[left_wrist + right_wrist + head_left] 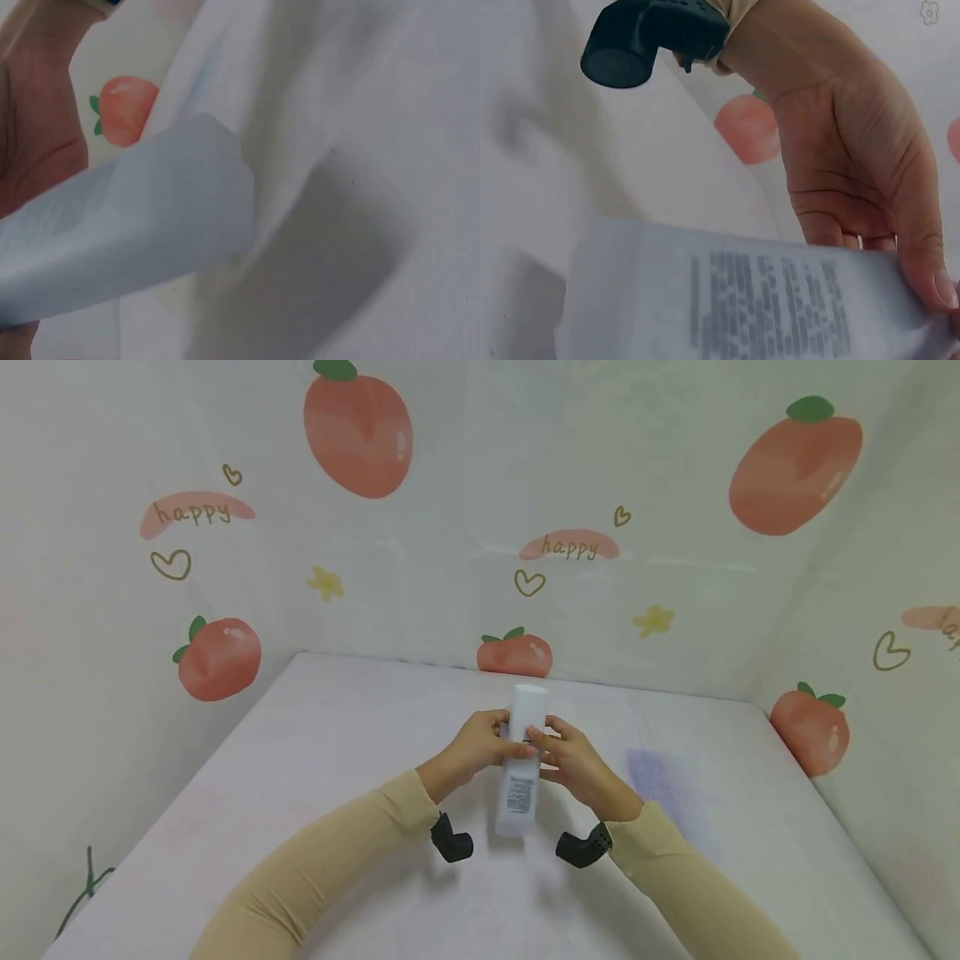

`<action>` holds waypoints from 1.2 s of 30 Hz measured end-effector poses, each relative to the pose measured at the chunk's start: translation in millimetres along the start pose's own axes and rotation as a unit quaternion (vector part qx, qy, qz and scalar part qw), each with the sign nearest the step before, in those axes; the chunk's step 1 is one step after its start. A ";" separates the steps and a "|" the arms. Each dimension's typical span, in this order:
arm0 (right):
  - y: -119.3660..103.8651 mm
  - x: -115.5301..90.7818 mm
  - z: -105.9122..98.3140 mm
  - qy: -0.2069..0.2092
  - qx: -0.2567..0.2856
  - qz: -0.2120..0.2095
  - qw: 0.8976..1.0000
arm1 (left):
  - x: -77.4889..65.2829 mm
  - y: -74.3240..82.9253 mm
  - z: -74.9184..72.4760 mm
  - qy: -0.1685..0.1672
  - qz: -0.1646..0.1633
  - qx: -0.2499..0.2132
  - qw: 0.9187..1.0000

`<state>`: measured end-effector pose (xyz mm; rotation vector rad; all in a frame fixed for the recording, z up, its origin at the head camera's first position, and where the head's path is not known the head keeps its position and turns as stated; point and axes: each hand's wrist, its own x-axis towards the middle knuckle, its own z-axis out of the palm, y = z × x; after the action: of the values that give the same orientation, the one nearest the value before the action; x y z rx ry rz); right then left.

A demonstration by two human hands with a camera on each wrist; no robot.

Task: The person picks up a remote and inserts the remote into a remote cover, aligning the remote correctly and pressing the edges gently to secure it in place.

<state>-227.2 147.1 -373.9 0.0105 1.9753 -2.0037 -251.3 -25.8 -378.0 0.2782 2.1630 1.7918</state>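
A white bottle (517,818) with a block of small dark print low on its face is held between both hands above the table. From its left side my left hand (480,740) grips it, thumb laid across the front. My right hand (581,767) holds the opposite side a little higher, its thumb also on the front. In the left wrist view the flat end of the bottle (172,202) points away from the hands, over its shadow. The right wrist view shows the printed face of the bottle (652,300), with the left thumb pressing near its other end.
A white cloth covers the table (337,710), with a faint purple stain (660,785) to the right. Behind and beside it hangs a white curtain (450,527) printed with peaches, hearts and flowers. Black wrist cameras (452,841) jut below both sleeves.
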 end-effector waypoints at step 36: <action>-8.4 -6.0 24.0 0.053 -0.210 -0.093 0.972 | 13.0 6.6 10.1 0.179 -0.115 -0.272 0.939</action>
<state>-218.2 125.0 -363.4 -0.1743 2.5148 -1.6759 -260.2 -10.7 -374.8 -0.4442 1.7016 2.3279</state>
